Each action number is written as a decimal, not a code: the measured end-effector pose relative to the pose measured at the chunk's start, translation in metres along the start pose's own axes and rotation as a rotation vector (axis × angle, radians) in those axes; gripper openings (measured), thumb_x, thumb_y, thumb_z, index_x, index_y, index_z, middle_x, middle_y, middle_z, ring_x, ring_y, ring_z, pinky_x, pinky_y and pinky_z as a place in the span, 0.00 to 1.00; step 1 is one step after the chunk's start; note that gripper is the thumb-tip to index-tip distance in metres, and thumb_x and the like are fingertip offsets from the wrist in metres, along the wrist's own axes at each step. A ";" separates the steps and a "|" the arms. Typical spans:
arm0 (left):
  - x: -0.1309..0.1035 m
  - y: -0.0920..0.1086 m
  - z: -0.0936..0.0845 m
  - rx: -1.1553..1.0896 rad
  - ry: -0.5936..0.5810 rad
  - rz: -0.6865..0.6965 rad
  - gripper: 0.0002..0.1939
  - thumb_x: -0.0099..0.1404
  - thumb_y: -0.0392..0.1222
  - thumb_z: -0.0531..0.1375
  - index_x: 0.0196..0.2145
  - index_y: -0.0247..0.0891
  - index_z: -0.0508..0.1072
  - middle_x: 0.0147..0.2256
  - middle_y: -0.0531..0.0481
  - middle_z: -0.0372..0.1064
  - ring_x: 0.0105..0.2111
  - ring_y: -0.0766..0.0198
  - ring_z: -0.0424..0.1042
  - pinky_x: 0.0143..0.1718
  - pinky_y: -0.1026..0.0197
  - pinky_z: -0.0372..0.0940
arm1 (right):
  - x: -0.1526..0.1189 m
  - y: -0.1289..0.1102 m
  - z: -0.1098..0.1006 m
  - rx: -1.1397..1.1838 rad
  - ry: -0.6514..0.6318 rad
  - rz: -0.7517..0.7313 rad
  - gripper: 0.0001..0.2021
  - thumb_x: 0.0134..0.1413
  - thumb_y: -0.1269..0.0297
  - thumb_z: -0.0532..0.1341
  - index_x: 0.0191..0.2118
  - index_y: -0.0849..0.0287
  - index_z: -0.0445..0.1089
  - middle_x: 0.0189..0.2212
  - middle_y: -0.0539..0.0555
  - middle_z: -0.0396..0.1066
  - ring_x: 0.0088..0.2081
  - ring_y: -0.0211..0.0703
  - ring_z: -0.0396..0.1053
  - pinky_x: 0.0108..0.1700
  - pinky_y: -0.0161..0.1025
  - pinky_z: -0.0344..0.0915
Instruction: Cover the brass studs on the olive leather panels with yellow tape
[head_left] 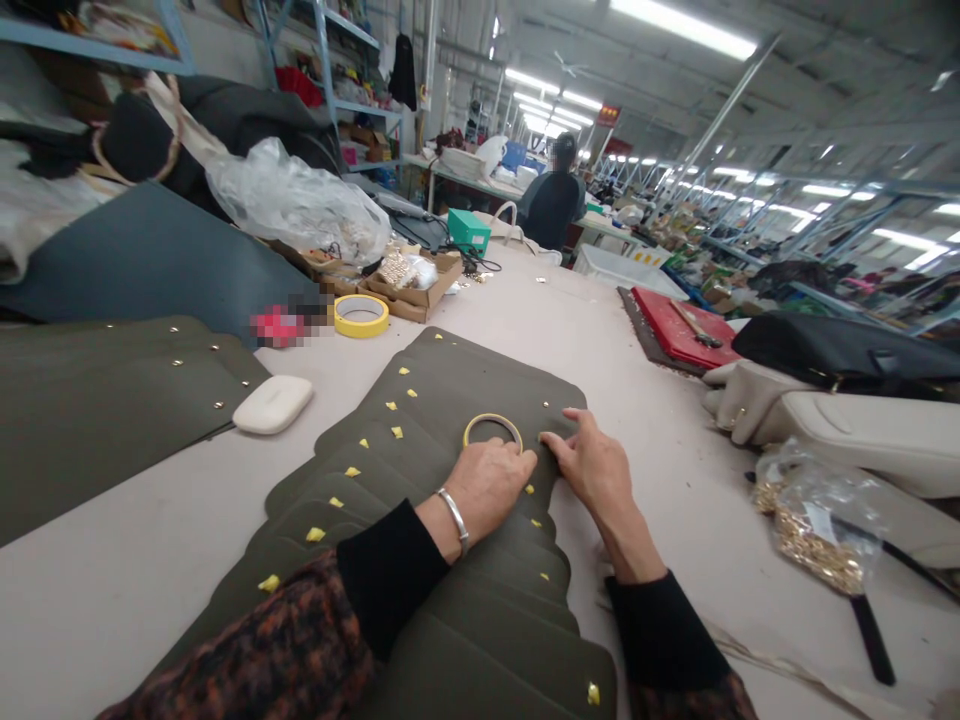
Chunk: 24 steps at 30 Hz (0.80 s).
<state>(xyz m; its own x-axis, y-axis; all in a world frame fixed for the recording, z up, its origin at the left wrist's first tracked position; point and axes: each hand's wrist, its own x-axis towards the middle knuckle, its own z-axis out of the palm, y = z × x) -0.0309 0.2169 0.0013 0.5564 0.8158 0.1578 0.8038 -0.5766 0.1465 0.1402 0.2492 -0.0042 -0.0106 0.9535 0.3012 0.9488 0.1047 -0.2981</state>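
Observation:
Overlapping dark olive sheets [480, 380] are fanned out in front of me, with small yellow tape pieces [315, 535] along both sides. My left hand [491, 485], a silver bracelet at its wrist, is closed on a thin yellow tape roll [493, 418] above the sheets. My right hand [592, 465] is at the sheets' right edge, thumb and forefinger apart, with nothing visible between them. A small metal stud [546, 405] sits in the top sheet just beyond those fingers.
Left are more olive sheets with studs [112, 400], a white case [273, 405], a wider yellow tape roll [361, 316] and a cardboard box [424, 290]. Right are a red folded piece [682, 325], pale bags [862, 430] and a bag of gold hardware [817, 545]. A person [553, 200] sits farther back.

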 end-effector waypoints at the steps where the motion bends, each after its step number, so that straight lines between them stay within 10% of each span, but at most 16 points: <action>1: -0.001 0.000 0.000 -0.003 0.005 -0.002 0.07 0.65 0.30 0.51 0.35 0.36 0.67 0.32 0.45 0.69 0.33 0.56 0.69 0.31 0.58 0.66 | -0.001 0.003 -0.002 0.069 0.038 -0.037 0.17 0.55 0.57 0.58 0.47 0.59 0.67 0.24 0.51 0.73 0.27 0.44 0.71 0.32 0.37 0.63; 7: -0.001 -0.005 0.004 0.003 0.059 0.008 0.07 0.65 0.30 0.51 0.34 0.36 0.67 0.32 0.45 0.68 0.34 0.56 0.68 0.33 0.56 0.64 | -0.008 0.004 0.001 0.018 -0.003 -0.419 0.10 0.58 0.68 0.53 0.35 0.59 0.72 0.32 0.56 0.73 0.35 0.43 0.70 0.40 0.37 0.64; 18: 0.003 -0.018 -0.003 -0.066 0.113 0.063 0.06 0.66 0.32 0.50 0.35 0.35 0.66 0.35 0.46 0.67 0.36 0.59 0.67 0.39 0.58 0.63 | 0.002 -0.012 0.013 -0.075 -0.078 -0.026 0.10 0.53 0.65 0.56 0.33 0.58 0.75 0.30 0.57 0.76 0.31 0.46 0.72 0.32 0.37 0.62; 24: 0.002 -0.025 -0.005 -0.222 0.175 0.096 0.08 0.68 0.34 0.49 0.38 0.36 0.67 0.36 0.48 0.69 0.37 0.63 0.69 0.40 0.61 0.66 | -0.002 0.000 -0.009 0.332 -0.511 -0.055 0.09 0.48 0.62 0.60 0.26 0.58 0.76 0.20 0.50 0.72 0.22 0.38 0.66 0.24 0.32 0.57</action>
<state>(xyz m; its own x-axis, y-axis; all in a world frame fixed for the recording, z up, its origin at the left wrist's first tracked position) -0.0510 0.2331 0.0031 0.5675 0.7477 0.3448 0.6727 -0.6625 0.3295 0.1427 0.2447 0.0038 -0.2849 0.9506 -0.1235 0.7943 0.1621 -0.5855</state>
